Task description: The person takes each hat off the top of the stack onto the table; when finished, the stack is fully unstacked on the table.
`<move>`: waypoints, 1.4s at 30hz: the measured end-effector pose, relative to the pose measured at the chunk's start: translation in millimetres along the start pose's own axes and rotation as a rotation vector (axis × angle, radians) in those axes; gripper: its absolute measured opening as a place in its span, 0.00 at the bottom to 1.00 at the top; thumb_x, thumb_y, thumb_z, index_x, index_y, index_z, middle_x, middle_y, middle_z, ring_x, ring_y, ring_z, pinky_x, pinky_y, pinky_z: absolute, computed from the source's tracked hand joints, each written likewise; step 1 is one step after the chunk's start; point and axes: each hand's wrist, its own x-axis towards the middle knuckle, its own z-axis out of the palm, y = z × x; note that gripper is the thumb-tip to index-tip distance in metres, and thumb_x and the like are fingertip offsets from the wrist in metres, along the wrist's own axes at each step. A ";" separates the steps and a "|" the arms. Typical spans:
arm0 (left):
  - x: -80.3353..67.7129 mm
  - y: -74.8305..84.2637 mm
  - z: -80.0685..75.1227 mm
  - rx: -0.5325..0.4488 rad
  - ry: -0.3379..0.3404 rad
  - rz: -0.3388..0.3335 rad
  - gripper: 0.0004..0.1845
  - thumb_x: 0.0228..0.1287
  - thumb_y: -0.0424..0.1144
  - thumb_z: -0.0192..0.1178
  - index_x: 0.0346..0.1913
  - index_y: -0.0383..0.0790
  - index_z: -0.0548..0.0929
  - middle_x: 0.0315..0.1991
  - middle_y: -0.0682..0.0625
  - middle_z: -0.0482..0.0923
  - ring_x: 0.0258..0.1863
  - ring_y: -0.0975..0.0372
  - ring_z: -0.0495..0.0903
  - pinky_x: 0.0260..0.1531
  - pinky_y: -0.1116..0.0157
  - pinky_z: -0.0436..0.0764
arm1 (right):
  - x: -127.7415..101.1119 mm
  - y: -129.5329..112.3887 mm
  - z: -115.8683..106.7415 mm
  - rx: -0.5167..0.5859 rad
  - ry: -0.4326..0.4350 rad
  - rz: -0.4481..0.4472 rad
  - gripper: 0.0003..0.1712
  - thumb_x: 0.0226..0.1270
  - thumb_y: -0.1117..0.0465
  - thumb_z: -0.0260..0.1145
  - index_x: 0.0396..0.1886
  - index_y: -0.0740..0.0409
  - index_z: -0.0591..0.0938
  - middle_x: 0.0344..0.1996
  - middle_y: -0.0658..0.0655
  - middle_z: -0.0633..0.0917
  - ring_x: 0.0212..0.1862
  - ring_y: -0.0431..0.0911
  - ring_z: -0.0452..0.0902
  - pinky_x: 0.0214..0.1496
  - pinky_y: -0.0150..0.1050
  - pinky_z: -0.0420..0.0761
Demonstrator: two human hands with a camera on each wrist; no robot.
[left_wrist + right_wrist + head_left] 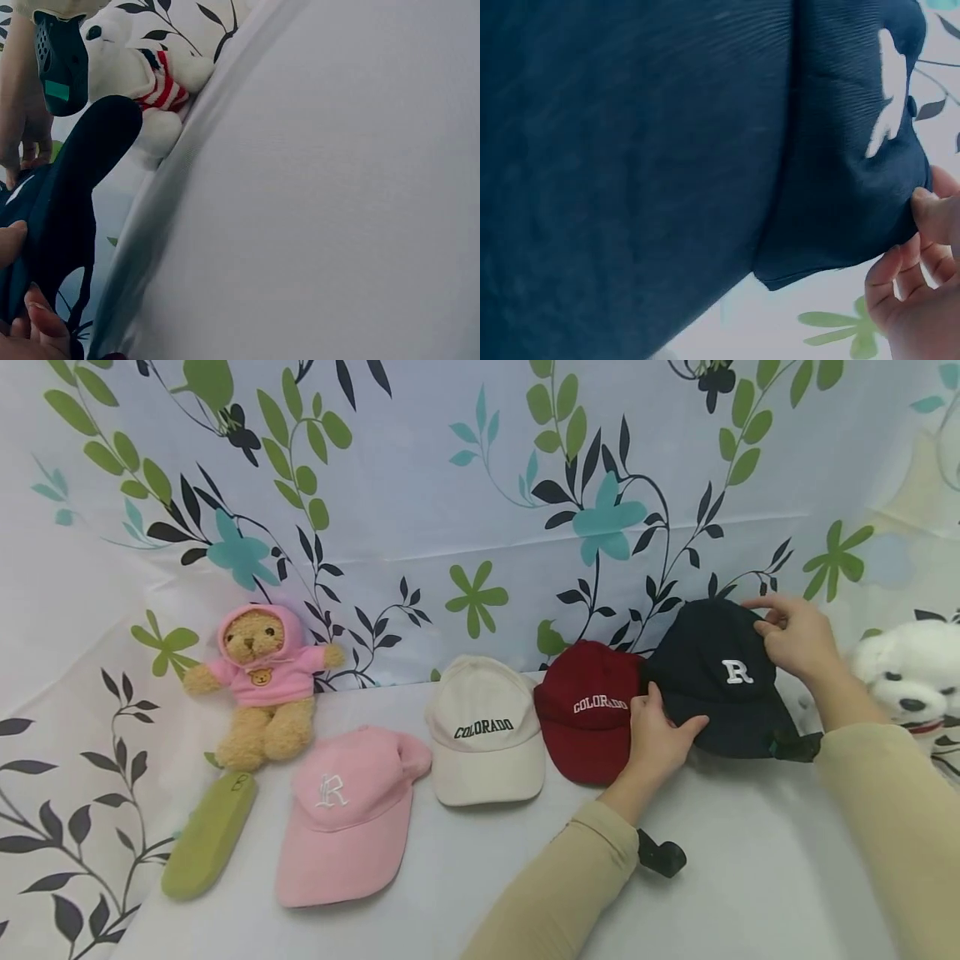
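Navy cap point(712, 681) gripped between both: left hand point(658, 735) pinches brim, right hand point(793, 635) pinches crown top.

Dark navy cap point(712, 681) with white embroidered "R" on front, crown raised and tilted, brim low toward the worktop point(750, 860), far right of the cap row, just beside the red cap point(588, 714), held at both edges.

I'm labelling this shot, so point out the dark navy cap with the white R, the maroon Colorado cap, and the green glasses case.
dark navy cap point(708, 693): head view, front panel.
maroon Colorado cap point(588, 731): head view, brim.
green glasses case point(210, 835): head view, lid middle.
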 end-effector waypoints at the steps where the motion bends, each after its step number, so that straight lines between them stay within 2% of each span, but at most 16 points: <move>1: -0.2 -0.4 1.2 0.022 -0.006 -0.018 0.44 0.60 0.43 0.75 0.75 0.34 0.65 0.55 0.51 0.69 0.46 0.69 0.72 0.49 0.74 0.74 | -0.8 2.3 2.2 -0.003 -0.006 0.008 0.20 0.76 0.68 0.52 0.64 0.67 0.75 0.42 0.71 0.74 0.38 0.61 0.69 0.32 0.46 0.70; 3: -0.5 -0.9 2.8 0.070 -0.022 -0.046 0.44 0.60 0.44 0.74 0.75 0.34 0.65 0.58 0.49 0.68 0.57 0.65 0.70 0.59 0.72 0.70 | -2.7 6.7 7.4 -0.015 -0.019 0.026 0.20 0.75 0.68 0.52 0.64 0.67 0.75 0.42 0.72 0.76 0.36 0.61 0.71 0.30 0.46 0.70; 5: -0.8 -1.0 4.1 0.119 -0.039 -0.066 0.44 0.60 0.44 0.74 0.75 0.34 0.66 0.60 0.47 0.68 0.64 0.62 0.68 0.64 0.70 0.66 | -5.0 10.2 13.5 -0.023 -0.033 0.044 0.20 0.74 0.69 0.53 0.63 0.67 0.75 0.41 0.73 0.77 0.35 0.61 0.71 0.29 0.46 0.70; 11: -4.5 4.3 1.7 0.262 -0.110 -0.150 0.45 0.60 0.50 0.72 0.75 0.36 0.66 0.61 0.48 0.68 0.62 0.62 0.71 0.62 0.69 0.70 | -10.4 16.9 32.6 -0.026 -0.051 0.058 0.19 0.74 0.69 0.54 0.61 0.68 0.76 0.41 0.74 0.79 0.35 0.62 0.73 0.28 0.45 0.71; 15: -7.7 10.2 -4.4 0.303 -0.166 -0.206 0.46 0.59 0.53 0.71 0.75 0.38 0.65 0.63 0.47 0.68 0.61 0.60 0.72 0.61 0.65 0.73 | -11.8 13.7 36.1 -0.011 -0.072 0.071 0.19 0.75 0.68 0.54 0.62 0.70 0.75 0.47 0.78 0.78 0.44 0.68 0.74 0.38 0.55 0.76; 19: -10.7 13.7 -12.6 0.322 -0.216 -0.223 0.45 0.60 0.55 0.69 0.75 0.39 0.65 0.66 0.47 0.69 0.62 0.59 0.72 0.60 0.62 0.74 | -14.1 9.6 35.3 -0.007 -0.083 0.071 0.21 0.75 0.65 0.55 0.63 0.71 0.73 0.50 0.80 0.76 0.52 0.73 0.72 0.50 0.65 0.73; 22: -12.5 15.3 -19.3 0.297 -0.241 -0.192 0.44 0.61 0.56 0.67 0.76 0.39 0.65 0.67 0.48 0.70 0.64 0.59 0.71 0.61 0.61 0.74 | -17.4 9.2 33.5 -0.002 -0.087 0.052 0.23 0.76 0.63 0.56 0.64 0.72 0.72 0.52 0.81 0.75 0.55 0.74 0.71 0.53 0.68 0.72; 25: -14.3 14.9 -25.0 0.224 -0.254 -0.167 0.43 0.63 0.56 0.67 0.76 0.40 0.65 0.68 0.48 0.70 0.66 0.59 0.69 0.61 0.60 0.74 | -22.1 9.2 31.8 0.017 -0.082 0.036 0.24 0.76 0.61 0.57 0.65 0.72 0.71 0.54 0.81 0.74 0.56 0.75 0.70 0.53 0.69 0.71; 32: -18.7 6.6 -36.6 0.088 -0.238 -0.138 0.41 0.63 0.54 0.67 0.75 0.43 0.65 0.68 0.51 0.71 0.65 0.62 0.70 0.60 0.59 0.75 | -35.8 6.1 31.2 0.017 -0.060 -0.048 0.27 0.76 0.57 0.59 0.66 0.72 0.71 0.57 0.82 0.70 0.56 0.77 0.68 0.53 0.72 0.69; 38: -21.5 -1.7 -49.8 -0.032 -0.241 -0.106 0.40 0.63 0.51 0.69 0.74 0.43 0.66 0.60 0.52 0.76 0.51 0.66 0.76 0.48 0.65 0.80 | -49.8 5.2 30.5 -0.033 -0.139 -0.070 0.36 0.72 0.51 0.66 0.68 0.70 0.68 0.62 0.85 0.59 0.60 0.79 0.60 0.55 0.76 0.63; 42: -25.6 -4.9 -56.6 -0.109 -0.247 -0.112 0.40 0.62 0.50 0.70 0.74 0.45 0.67 0.57 0.54 0.76 0.49 0.66 0.77 0.43 0.68 0.81 | -58.6 8.0 28.9 -0.063 -0.222 -0.036 0.43 0.69 0.45 0.68 0.72 0.66 0.64 0.65 0.86 0.53 0.63 0.82 0.51 0.55 0.80 0.56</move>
